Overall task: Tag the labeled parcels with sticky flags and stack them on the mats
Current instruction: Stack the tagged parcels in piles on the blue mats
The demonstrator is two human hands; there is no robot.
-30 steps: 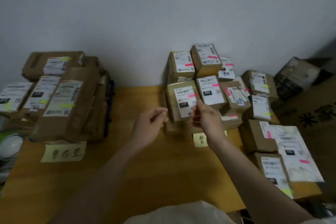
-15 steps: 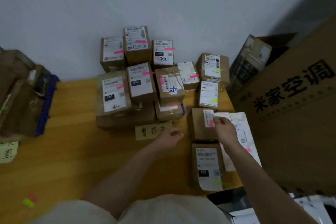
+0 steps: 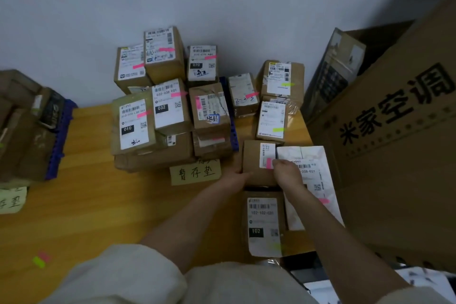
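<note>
A small brown parcel (image 3: 253, 158) lies on the wooden table (image 3: 111, 205) right of centre, with a white label and a pink sticky flag (image 3: 269, 163) on it. My left hand (image 3: 235, 177) grips the parcel's near left edge. My right hand (image 3: 286, 174) rests on its right side, fingertips at the pink flag. A stack of flagged parcels (image 3: 160, 111) stands on a blue mat (image 3: 233, 131) behind, with a yellow handwritten note (image 3: 195, 171) in front of it.
A white mailer (image 3: 311, 175) and a parcel marked 102 (image 3: 262, 224) lie beside my hands. A big cardboard box (image 3: 399, 145) blocks the right. Another parcel pile (image 3: 24, 121) sits at the left edge. Loose pink and green flags (image 3: 40, 259) lie near left.
My view swung right from the parcel stack. My right hand went to the small brown parcel's label, and my left hand moved in and took hold of its left edge.
</note>
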